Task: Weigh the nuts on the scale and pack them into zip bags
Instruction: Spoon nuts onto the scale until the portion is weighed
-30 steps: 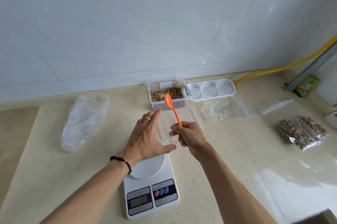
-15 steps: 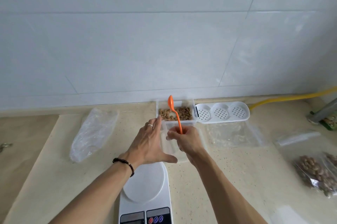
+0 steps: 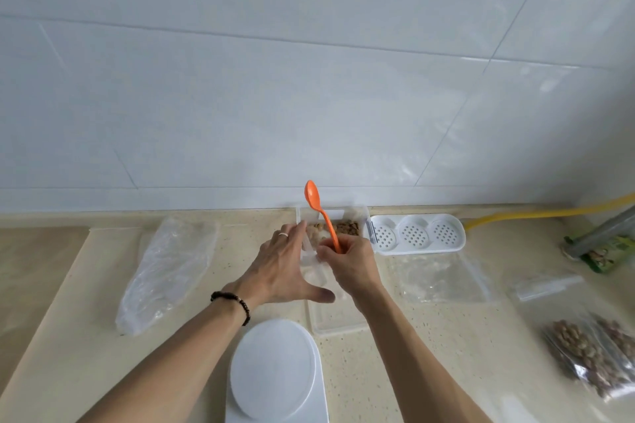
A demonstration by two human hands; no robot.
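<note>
Nuts (image 3: pixel 347 227) lie loose in a clear plastic container (image 3: pixel 362 216) just beyond both hands, against the foot of the tiled wall (image 3: pixel 309 78). They look small, hard and light, and being loose they would likely roll and scatter if tipped, so a scoop suits them better than fingers. The right hand (image 3: pixel 350 266) is curled round the handle of an orange spoon (image 3: pixel 321 214), whose bowl points up and away above the container and seems to carry nothing. The left hand (image 3: pixel 285 268) is spread flat with straight fingers, its fingertips at the container's near left corner and its thumb stretched toward the right hand; it grips nothing that I can see. Under and between the hands lies something thin and clear, probably a lid or tray (image 3: pixel 338 317), though its edges are hard to make out. Nearer the body than the hands stands the white scale (image 3: pixel 275 367), its platform bare. To the right of the right hand sit a white perforated tray (image 3: pixel 417 235) and a flat empty zip bag (image 3: pixel 443 276); farther right and nearer, filled bags of nuts (image 3: pixel 584 360) already lie packed. Left of the left hand is a crumpled clear plastic bag (image 3: pixel 168 271). The counter (image 3: pixel 68 336) is smooth, pale speckled stone, so stray nuts would probably skid on it.
</note>
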